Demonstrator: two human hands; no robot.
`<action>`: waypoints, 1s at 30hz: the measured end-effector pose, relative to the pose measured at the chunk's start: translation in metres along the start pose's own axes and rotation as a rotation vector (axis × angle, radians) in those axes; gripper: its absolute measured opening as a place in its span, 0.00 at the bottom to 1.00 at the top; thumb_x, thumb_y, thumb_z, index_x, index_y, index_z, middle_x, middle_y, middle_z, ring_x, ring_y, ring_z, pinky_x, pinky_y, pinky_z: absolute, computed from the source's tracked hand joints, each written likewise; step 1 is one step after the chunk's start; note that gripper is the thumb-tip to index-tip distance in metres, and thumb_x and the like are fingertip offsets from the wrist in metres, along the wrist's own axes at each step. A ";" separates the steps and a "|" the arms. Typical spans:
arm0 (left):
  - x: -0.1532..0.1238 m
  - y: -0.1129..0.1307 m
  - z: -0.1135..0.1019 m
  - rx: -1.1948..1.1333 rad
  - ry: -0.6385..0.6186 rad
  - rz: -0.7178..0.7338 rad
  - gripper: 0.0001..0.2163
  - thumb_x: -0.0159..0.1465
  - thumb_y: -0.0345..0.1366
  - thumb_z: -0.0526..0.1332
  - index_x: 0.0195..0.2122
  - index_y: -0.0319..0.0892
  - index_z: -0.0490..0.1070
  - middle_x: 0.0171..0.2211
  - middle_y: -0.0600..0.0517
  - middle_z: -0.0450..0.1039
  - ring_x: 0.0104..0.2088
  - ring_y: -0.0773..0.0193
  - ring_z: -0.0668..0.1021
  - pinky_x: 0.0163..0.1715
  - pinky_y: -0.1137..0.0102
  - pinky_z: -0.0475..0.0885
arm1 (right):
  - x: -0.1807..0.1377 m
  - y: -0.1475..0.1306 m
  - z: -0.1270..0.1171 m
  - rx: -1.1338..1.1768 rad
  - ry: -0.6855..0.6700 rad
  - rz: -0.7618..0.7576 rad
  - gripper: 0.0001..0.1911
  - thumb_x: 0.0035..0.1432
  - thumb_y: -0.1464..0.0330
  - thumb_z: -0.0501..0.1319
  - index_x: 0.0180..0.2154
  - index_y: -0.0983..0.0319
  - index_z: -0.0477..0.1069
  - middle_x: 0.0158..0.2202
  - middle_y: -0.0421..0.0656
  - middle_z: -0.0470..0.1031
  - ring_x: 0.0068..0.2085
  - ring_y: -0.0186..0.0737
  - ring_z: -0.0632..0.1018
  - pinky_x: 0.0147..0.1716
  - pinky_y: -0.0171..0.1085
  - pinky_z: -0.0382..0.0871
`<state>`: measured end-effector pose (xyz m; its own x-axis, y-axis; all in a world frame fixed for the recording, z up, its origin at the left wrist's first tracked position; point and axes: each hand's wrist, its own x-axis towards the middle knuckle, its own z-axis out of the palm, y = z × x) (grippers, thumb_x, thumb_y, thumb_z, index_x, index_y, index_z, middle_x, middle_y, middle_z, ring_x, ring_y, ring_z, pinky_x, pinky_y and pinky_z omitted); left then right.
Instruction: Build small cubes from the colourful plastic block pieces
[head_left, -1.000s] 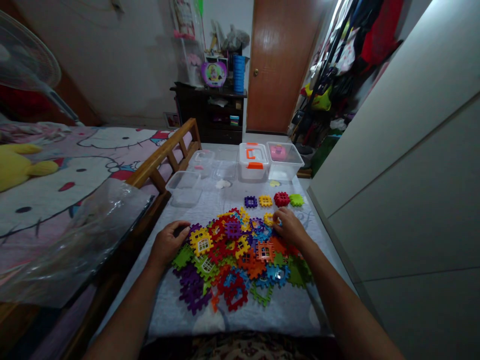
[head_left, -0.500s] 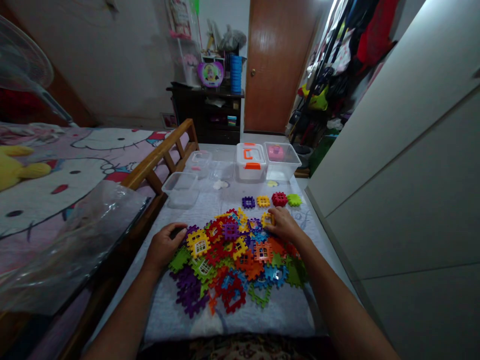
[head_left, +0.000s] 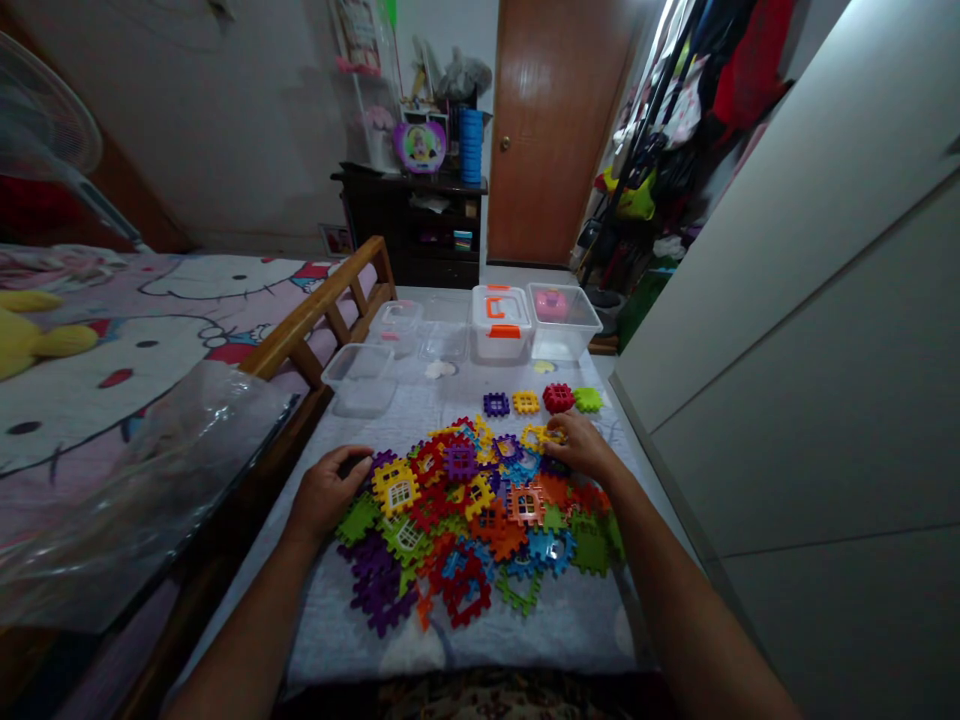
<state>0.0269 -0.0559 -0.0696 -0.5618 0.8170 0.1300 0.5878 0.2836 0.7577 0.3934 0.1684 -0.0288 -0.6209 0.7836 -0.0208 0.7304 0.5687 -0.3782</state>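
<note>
A heap of colourful plastic interlocking building tiles (head_left: pixel 460 462) lies before me, some with window cut-outs. My right hand (head_left: pixel 583 446) is at the heap's far right edge, its fingertips closed on a yellow tile (head_left: pixel 532 437); part of that tile is covered by the fingers. At the left edge, my left hand (head_left: pixel 327 492) rests with thumb and forefinger apart, close beside a purple tile (head_left: pixel 383 458) and holding nothing visible. Beyond the heap stands a row of separate tiles: purple (head_left: pixel 496 405), yellow (head_left: pixel 526 402), red (head_left: pixel 559 398) and green (head_left: pixel 589 400).
Clear plastic boxes (head_left: pixel 358 383) stand farther back, along with a lidded box with orange clips (head_left: pixel 502 325) and an open bin (head_left: pixel 566 325) containing something pink. A wooden bed rail (head_left: pixel 322 310) runs along the left; a pale cabinet (head_left: pixel 787 330) borders the right.
My right hand has shifted slightly right and its fingers now cover a different part of the yellow tile area. My left hand has stayed nearly still.
</note>
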 end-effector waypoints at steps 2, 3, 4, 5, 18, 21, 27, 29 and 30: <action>0.000 -0.001 0.000 0.005 0.002 -0.002 0.19 0.56 0.53 0.61 0.38 0.44 0.78 0.42 0.47 0.82 0.43 0.53 0.81 0.51 0.62 0.73 | -0.002 0.001 0.001 -0.018 0.032 0.009 0.17 0.55 0.66 0.67 0.46 0.64 0.73 0.47 0.49 0.73 0.48 0.44 0.73 0.49 0.38 0.64; 0.000 -0.001 0.000 0.005 0.003 -0.002 0.19 0.56 0.53 0.61 0.38 0.44 0.78 0.42 0.47 0.82 0.43 0.53 0.81 0.51 0.62 0.73 | -0.003 0.001 0.001 -0.038 0.056 0.028 0.19 0.54 0.66 0.67 0.47 0.64 0.73 0.48 0.50 0.73 0.49 0.45 0.72 0.49 0.38 0.63; 0.000 -0.001 0.001 0.003 0.002 -0.003 0.19 0.56 0.53 0.60 0.38 0.44 0.78 0.41 0.47 0.82 0.43 0.53 0.81 0.51 0.62 0.73 | -0.004 0.002 0.002 -0.062 0.078 0.057 0.21 0.54 0.65 0.67 0.49 0.64 0.72 0.49 0.51 0.72 0.50 0.47 0.72 0.50 0.39 0.63; 0.000 -0.002 0.001 0.000 0.002 -0.004 0.19 0.56 0.53 0.60 0.38 0.44 0.78 0.41 0.47 0.81 0.42 0.53 0.81 0.50 0.62 0.73 | -0.006 0.002 0.003 -0.090 0.092 0.091 0.22 0.54 0.65 0.67 0.50 0.64 0.72 0.49 0.52 0.72 0.50 0.48 0.71 0.50 0.40 0.63; 0.000 -0.005 0.002 -0.005 0.003 -0.009 0.19 0.56 0.53 0.61 0.38 0.44 0.78 0.41 0.48 0.81 0.43 0.53 0.81 0.50 0.62 0.73 | 0.003 -0.039 0.003 -0.264 -0.047 0.014 0.14 0.56 0.65 0.64 0.44 0.62 0.76 0.48 0.52 0.76 0.48 0.51 0.73 0.45 0.41 0.62; -0.001 -0.002 0.001 -0.002 0.001 -0.017 0.19 0.57 0.53 0.60 0.39 0.44 0.78 0.41 0.48 0.81 0.43 0.53 0.81 0.50 0.62 0.74 | 0.006 -0.044 0.005 -0.286 -0.068 0.013 0.11 0.56 0.67 0.63 0.41 0.63 0.77 0.46 0.53 0.77 0.46 0.51 0.74 0.42 0.40 0.62; 0.000 -0.001 0.001 -0.006 0.011 -0.004 0.19 0.56 0.53 0.61 0.38 0.44 0.78 0.40 0.48 0.81 0.43 0.53 0.81 0.51 0.62 0.73 | 0.007 -0.039 -0.001 -0.057 -0.055 0.015 0.09 0.60 0.67 0.60 0.35 0.62 0.79 0.38 0.48 0.80 0.40 0.43 0.76 0.39 0.36 0.61; 0.000 -0.001 0.001 -0.008 0.014 -0.003 0.19 0.56 0.53 0.61 0.37 0.44 0.78 0.40 0.48 0.81 0.42 0.53 0.81 0.51 0.62 0.73 | 0.006 -0.037 -0.002 0.050 -0.009 0.023 0.11 0.61 0.69 0.57 0.31 0.63 0.77 0.34 0.45 0.79 0.36 0.40 0.75 0.35 0.35 0.60; 0.000 -0.001 0.001 -0.006 0.013 -0.003 0.19 0.56 0.53 0.61 0.37 0.44 0.78 0.40 0.48 0.81 0.42 0.53 0.81 0.51 0.62 0.73 | 0.004 -0.036 -0.003 0.101 0.014 0.023 0.12 0.62 0.69 0.56 0.29 0.63 0.76 0.31 0.44 0.78 0.34 0.38 0.74 0.33 0.34 0.59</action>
<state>0.0268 -0.0558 -0.0714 -0.5712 0.8094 0.1362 0.5827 0.2830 0.7618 0.3649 0.1519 -0.0126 -0.5997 0.8000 -0.0175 0.7114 0.5231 -0.4694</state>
